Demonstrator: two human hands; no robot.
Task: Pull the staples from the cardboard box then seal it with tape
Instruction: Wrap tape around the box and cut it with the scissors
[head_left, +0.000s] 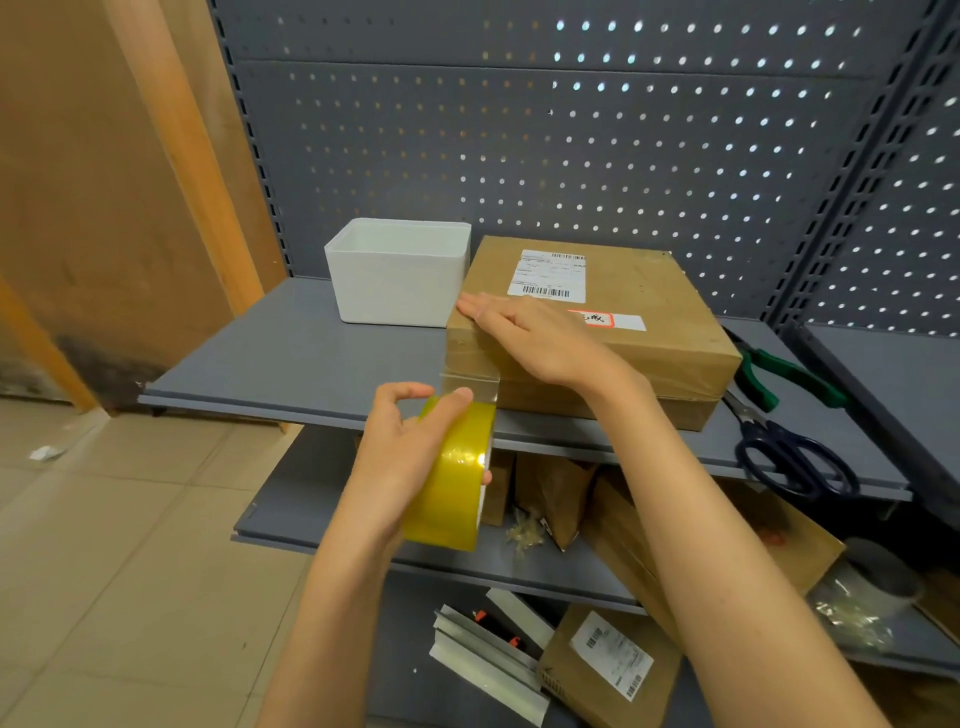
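A brown cardboard box (654, 317) with a white shipping label lies on the grey shelf (291, 358). My right hand (524, 332) lies flat with straight fingers on the box's top left edge, pressing there. My left hand (400, 452) grips a yellow roll of clear tape (457, 478) just below the box's front left corner. A strip of tape (470, 379) runs from the roll up over that corner.
A white open bin (400, 275) stands left of the box, touching it. Green-handled pliers (789, 374) and dark scissors (789, 457) lie on the shelf to the right. Lower shelves hold cardboard pieces, another labelled box (608, 670), metal strips and a second tape roll (878, 577).
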